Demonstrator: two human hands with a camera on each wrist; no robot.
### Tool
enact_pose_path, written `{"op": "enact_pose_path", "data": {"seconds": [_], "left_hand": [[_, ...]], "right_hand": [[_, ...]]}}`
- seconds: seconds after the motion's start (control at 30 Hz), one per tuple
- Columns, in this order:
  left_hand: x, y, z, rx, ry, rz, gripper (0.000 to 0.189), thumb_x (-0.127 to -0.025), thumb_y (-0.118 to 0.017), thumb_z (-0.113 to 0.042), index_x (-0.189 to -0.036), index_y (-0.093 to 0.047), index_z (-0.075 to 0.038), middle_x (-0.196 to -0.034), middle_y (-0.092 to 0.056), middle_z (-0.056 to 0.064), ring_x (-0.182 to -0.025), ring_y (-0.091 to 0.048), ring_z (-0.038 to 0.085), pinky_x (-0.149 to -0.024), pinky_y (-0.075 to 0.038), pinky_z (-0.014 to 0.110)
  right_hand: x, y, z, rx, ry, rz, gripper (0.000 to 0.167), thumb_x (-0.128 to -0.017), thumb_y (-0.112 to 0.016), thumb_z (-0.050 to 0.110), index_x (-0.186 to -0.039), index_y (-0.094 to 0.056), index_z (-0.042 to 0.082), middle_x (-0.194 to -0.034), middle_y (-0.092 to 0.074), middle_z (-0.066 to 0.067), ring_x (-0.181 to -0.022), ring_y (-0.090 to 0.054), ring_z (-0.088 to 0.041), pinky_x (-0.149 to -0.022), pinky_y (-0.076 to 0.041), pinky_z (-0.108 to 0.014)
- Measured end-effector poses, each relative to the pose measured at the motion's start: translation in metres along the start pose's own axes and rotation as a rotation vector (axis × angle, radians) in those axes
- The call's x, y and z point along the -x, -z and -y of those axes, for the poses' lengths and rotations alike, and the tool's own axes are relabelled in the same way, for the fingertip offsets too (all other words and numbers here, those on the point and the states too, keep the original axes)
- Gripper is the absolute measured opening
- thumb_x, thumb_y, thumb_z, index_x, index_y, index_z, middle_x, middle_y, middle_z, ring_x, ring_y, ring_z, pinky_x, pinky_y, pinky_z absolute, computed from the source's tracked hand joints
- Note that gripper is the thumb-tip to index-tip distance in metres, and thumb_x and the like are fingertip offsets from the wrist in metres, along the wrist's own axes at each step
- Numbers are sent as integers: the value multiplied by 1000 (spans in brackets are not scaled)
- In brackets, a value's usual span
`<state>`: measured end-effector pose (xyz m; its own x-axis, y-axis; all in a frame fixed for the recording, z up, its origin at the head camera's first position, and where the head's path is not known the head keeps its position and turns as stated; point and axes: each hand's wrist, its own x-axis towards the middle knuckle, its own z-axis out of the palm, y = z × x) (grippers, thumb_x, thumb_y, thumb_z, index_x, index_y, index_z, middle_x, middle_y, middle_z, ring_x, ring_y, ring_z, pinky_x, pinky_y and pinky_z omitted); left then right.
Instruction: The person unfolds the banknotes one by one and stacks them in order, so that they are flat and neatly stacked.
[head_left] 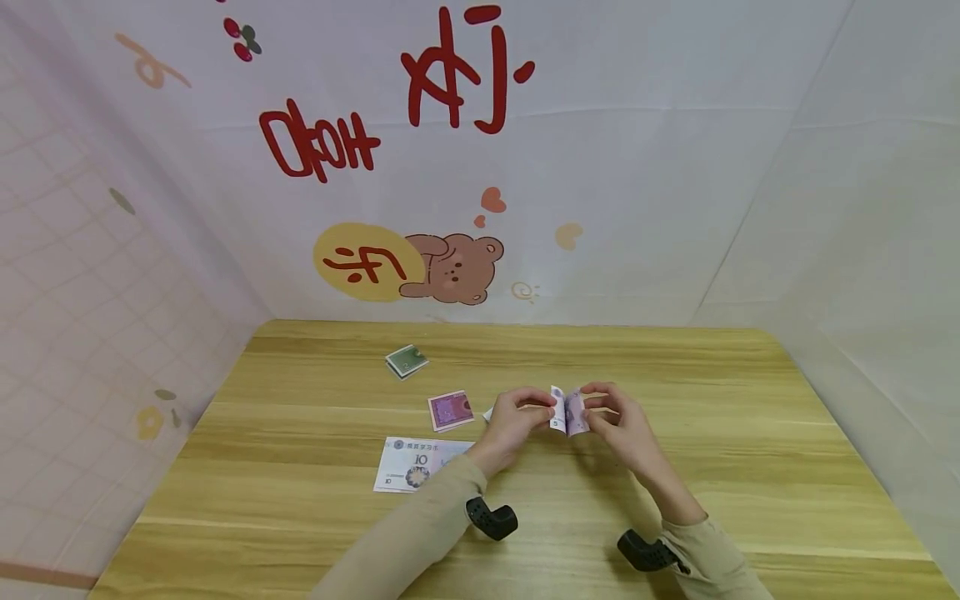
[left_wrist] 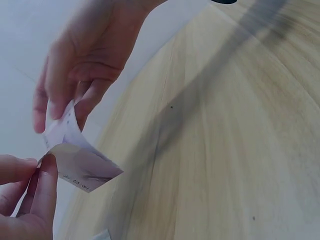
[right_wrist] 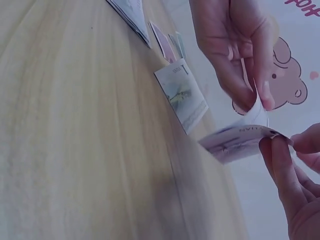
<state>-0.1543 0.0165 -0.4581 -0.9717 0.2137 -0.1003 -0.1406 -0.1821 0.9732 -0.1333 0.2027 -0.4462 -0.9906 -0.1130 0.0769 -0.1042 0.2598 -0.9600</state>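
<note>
Between both hands is a small purple-and-white banknote [head_left: 575, 414], bent along its middle so its two halves rise like an open book. My left hand [head_left: 513, 425] pinches one end between thumb and fingers. The opposite end is pinched by my right hand [head_left: 622, 422]. In the left wrist view the note [left_wrist: 82, 160] curves upward from the left fingertips, above the wooden table. Just beyond the left hand, a folded note marked 1 [right_wrist: 181, 95] lies on the table in the right wrist view; the left hand mostly covers it in the head view.
Left of the hands lie a folded magenta note [head_left: 450, 411] and, farther back, a folded green note [head_left: 407, 361]. A larger white note marked 10 [head_left: 416, 462] lies nearer, partly behind the left forearm. A printed white curtain [head_left: 637, 208] hangs behind the wooden table [head_left: 750, 467].
</note>
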Motion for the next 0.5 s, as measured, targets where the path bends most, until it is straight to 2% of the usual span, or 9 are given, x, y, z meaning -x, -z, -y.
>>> {"op": "enact_pose_path", "data": {"seconds": [0.3,0.5], "left_hand": [[4,17,-1,-7,6,-18,18,-84,-61,11,-102,-63,15,-95,-63,15,-80,-59,15,-71,-53,25],[8,31,0,-28,4,-23,21,-83,-61,10,-104,-62,15,-97,-63,17,-80,-58,13,-73,-52,26]], "right_hand": [[3,0,-7,58,97,-24,24,-87,-58,-11,-110,-62,-6,-104,-62,-23,-91,-62,-30,-70,-53,-25],[5,1,-14,87,67,-43,22,-87,-60,-9,-108,-64,-5,-105,-62,-23,-84,-65,-28,-68,-54,-27]]}}
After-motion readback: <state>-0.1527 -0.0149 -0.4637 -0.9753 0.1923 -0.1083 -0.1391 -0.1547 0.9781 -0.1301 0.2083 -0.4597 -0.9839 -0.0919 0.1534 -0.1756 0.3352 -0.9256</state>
